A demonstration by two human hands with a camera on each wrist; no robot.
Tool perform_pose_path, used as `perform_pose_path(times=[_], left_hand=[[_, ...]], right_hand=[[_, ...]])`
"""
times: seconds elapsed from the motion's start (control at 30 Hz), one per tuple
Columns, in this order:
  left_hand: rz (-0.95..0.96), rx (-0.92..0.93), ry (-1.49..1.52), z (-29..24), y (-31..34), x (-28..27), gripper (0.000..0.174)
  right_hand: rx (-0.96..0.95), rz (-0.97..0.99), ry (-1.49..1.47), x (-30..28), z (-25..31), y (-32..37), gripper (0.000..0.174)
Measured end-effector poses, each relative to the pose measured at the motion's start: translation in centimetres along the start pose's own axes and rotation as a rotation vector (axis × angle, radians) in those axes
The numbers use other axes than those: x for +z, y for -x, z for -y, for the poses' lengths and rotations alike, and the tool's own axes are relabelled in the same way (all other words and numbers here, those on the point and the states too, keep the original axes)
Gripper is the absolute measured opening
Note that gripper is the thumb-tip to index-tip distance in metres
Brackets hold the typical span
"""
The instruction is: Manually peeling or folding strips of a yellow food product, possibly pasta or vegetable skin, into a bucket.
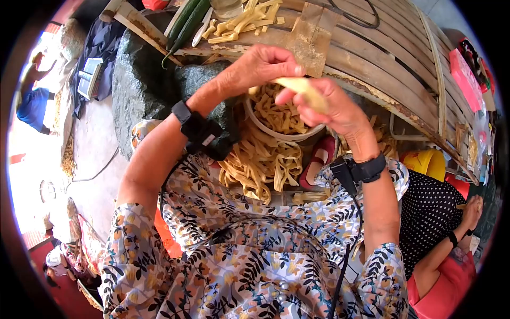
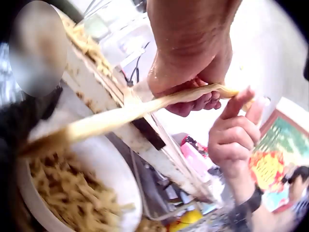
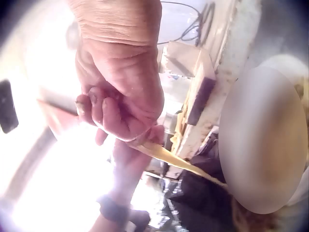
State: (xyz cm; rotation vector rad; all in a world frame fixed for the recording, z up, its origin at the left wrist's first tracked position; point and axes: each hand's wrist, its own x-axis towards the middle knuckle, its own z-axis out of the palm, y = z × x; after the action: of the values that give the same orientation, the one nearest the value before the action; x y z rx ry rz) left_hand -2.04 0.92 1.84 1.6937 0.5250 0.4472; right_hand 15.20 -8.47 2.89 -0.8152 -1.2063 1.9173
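A pale yellow, limp strip (image 1: 305,91) stretches between both hands over a white bucket (image 1: 297,137) that holds cut yellowish pieces (image 1: 279,114). My left hand (image 1: 261,66) pinches one end with thumb and fingers; its other fingers are curled. The right hand (image 1: 338,106) grips the strip beside it, slightly blurred in the head view. In the left wrist view the strip (image 2: 113,120) runs under the left hand (image 2: 190,67) toward the right fingers (image 2: 236,135). From the right wrist, the strip (image 3: 171,158) hangs down from the curled right hand (image 3: 123,92).
Long yellowish strips (image 1: 265,165) lie heaped below the bucket. On the slatted wooden table (image 1: 366,53) are green vegetables (image 1: 187,26), yellow pieces (image 1: 249,21), a board (image 1: 313,37) and a cable. Dark plastic (image 1: 135,95) stands left; a yellow bucket (image 1: 427,164) and a seated person (image 1: 449,271) are right.
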Motion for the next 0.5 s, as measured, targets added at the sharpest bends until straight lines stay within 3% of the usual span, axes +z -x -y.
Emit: perform_pose_path(times=[0.07,0.1,0.2,0.23,0.33,0.37,0.47,0.5], left_hand=[[0.046,-0.054,0.423,1.4,-0.2,1.0,0.020],[0.061,-0.055,0.556,1.8,-0.5,1.8,0.023],[0.206,-0.248,0.726,2.6,-0.6,3.0,0.031],[0.306,-0.288,0.853,3.3,-0.4,3.1,0.035],[0.376,-0.340,1.165,4.6,0.1,4.6,0.036],[0.338,-0.389,1.208,4.6,0.3,5.0,0.032],[0.393,-0.306,1.158,5.6,-0.2,4.5,0.027],[0.170,-0.386,1.038,4.6,-0.2,4.8,0.019]], right_hand=[[-0.185,0.041,-0.244,-1.2,0.0,-0.1,0.032],[-0.224,-0.038,-0.288,-1.4,0.6,0.0,0.028],[-0.257,-0.379,0.242,-1.7,0.7,-0.1,0.028],[-0.310,-0.389,0.312,-2.0,-0.5,-0.7,0.028],[-0.145,-0.446,0.435,-1.3,-1.1,-0.5,0.026],[-0.037,-0.425,0.378,-1.1,-0.9,-0.3,0.025],[-0.297,-0.429,0.510,-1.6,-2.5,-1.0,0.027],[-0.357,-0.484,0.764,-2.0,-2.2,-1.0,0.028]])
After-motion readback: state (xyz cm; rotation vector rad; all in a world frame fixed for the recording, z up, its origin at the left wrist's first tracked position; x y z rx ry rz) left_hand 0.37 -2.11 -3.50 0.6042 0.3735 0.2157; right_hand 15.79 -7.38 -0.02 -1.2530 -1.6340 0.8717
